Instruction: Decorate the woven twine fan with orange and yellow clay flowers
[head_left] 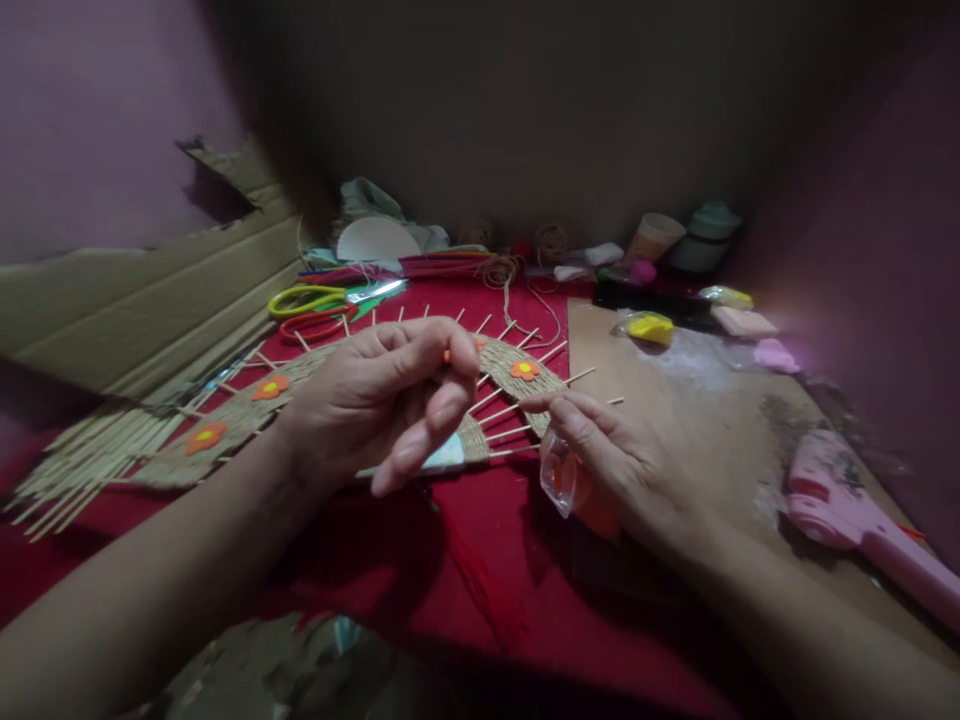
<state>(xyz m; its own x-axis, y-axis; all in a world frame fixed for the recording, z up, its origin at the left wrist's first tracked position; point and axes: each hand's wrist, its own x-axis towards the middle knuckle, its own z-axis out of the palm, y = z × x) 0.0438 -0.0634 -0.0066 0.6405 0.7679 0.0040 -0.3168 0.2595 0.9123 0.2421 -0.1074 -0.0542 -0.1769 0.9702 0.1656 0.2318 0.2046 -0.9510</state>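
My left hand (382,390) is raised over a woven twine fan-shaped piece, its thumb and index finger closed together. Bits of orange show around its fingertips; whether they are pinched or lie behind is unclear. My right hand (615,450) is curled around a clear plastic packet (559,475) with orange material in it, the index finger pointing left. Below the hands, the arched woven band (244,420) is threaded on thin sticks that stick out along its edge. Orange flowers with yellow centres (525,371) sit on it. Part of the piece is hidden behind my left hand.
A pink glue gun (825,500) lies on the brown board (697,430) at right. Yellow- and red-handled scissors (315,303) are behind the fan. Loose sticks (82,470) lie left, beside cardboard (150,310). Clay packets (649,328), twine and a cup (656,238) stand at the back.
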